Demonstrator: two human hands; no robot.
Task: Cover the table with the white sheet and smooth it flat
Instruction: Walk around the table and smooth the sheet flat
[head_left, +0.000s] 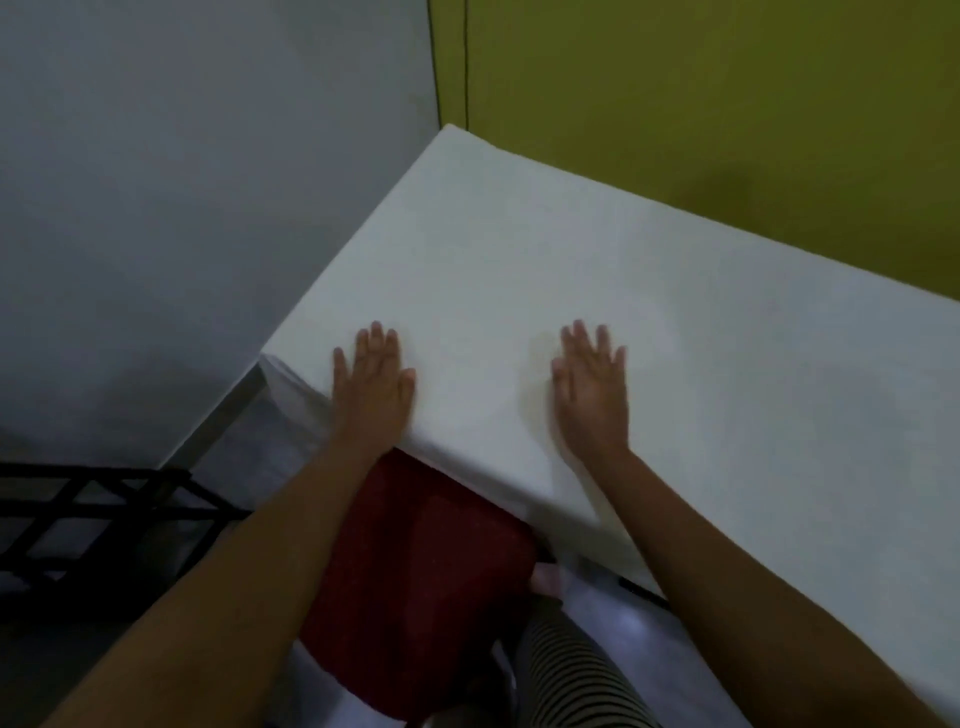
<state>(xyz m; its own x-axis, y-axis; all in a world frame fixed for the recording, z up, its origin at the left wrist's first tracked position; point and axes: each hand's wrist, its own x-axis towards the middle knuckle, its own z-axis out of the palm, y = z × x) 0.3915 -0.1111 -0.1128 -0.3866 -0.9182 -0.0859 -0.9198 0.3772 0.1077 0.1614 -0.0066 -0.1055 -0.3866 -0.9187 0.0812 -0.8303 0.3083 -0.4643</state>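
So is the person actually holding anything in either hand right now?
No. The left hand and the right hand both lie open, palms down and fingers spread, flat on the white sheet near the table's front edge, pressing rather than gripping.

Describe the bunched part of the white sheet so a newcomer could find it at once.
Start at the table, covered by the white sheet, which stands against the yellow-green wall. Follow its near edge to the corner nearest the grey wall, just beyond the left hand. There the hanging cloth gathers into folds, while the top lies smooth.
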